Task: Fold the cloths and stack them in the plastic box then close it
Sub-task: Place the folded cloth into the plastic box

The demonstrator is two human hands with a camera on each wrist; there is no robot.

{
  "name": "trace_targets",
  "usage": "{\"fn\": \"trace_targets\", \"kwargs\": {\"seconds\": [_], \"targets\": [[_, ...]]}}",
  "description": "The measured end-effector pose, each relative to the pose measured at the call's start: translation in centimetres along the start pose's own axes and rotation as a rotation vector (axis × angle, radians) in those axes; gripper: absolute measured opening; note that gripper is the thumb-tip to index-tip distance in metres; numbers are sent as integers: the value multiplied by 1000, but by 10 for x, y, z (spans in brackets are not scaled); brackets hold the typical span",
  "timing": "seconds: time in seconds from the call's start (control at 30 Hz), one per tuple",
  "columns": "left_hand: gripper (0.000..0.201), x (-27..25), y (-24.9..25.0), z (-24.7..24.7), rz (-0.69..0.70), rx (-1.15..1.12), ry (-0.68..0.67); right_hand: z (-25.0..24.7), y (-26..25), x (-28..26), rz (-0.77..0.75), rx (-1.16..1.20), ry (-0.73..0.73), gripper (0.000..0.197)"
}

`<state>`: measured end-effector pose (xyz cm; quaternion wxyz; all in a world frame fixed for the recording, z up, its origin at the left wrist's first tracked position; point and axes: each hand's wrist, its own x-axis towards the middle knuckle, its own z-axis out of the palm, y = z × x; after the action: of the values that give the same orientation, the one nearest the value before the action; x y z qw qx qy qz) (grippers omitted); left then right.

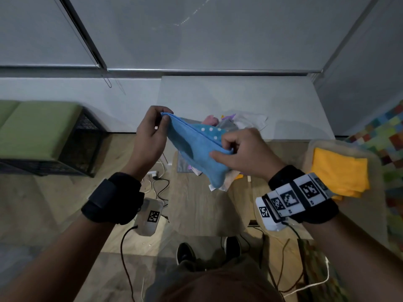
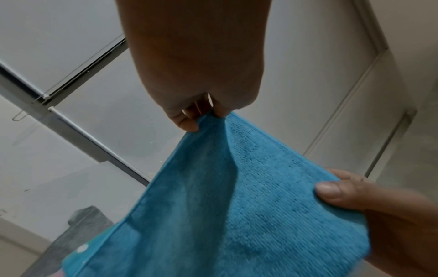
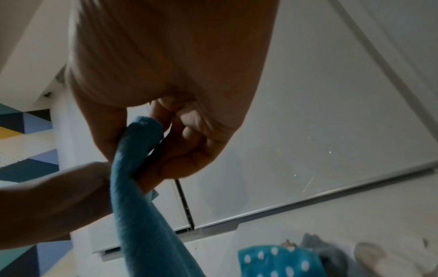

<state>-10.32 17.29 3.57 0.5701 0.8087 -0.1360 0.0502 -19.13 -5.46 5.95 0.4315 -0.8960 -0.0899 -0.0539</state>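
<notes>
A plain blue cloth [image 1: 196, 147] hangs doubled over between my hands, above the wooden table [image 1: 196, 205]. My left hand [image 1: 166, 118] pinches its upper far corner [image 2: 208, 120]. My right hand [image 1: 226, 149] pinches the nearer corner between thumb and fingers [image 3: 142, 131]. Behind the cloth lies a loose pile of cloths [image 1: 231, 123]: a blue one with white dots [image 3: 272, 262], plus pink, grey and white ones. The translucent plastic box [image 1: 327, 147] stands open at the right with a folded orange cloth [image 1: 340, 173] inside. No lid is in view.
At the left stands a black crate with a green cushion [image 1: 43, 131]. A white tagged device [image 1: 150, 216] and cables lie below my left wrist. A colourful checked mat [image 1: 390, 138] is at far right. A pale surface [image 1: 239, 97] runs behind the pile.
</notes>
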Motion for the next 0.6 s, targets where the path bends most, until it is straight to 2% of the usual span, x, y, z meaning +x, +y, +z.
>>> {"fn": "trace_targets", "kwargs": {"seconds": [0.13,0.23,0.4,0.5,0.6], "targets": [[16,7,7,1,0,24,-49,23,-5,-11,45,170,-184,46],[17,16,11,19,-28,79,-142,30,3,-24,112,264,-185,47],[16,20,-18,83,-49,252,-469,35,58,-57,299,18,-179,47],[21,13,-49,133,-84,328,-647,40,105,-81,488,-162,-304,47],[17,1,-82,184,-106,453,-757,49,151,-102,661,-248,-393,48]]}}
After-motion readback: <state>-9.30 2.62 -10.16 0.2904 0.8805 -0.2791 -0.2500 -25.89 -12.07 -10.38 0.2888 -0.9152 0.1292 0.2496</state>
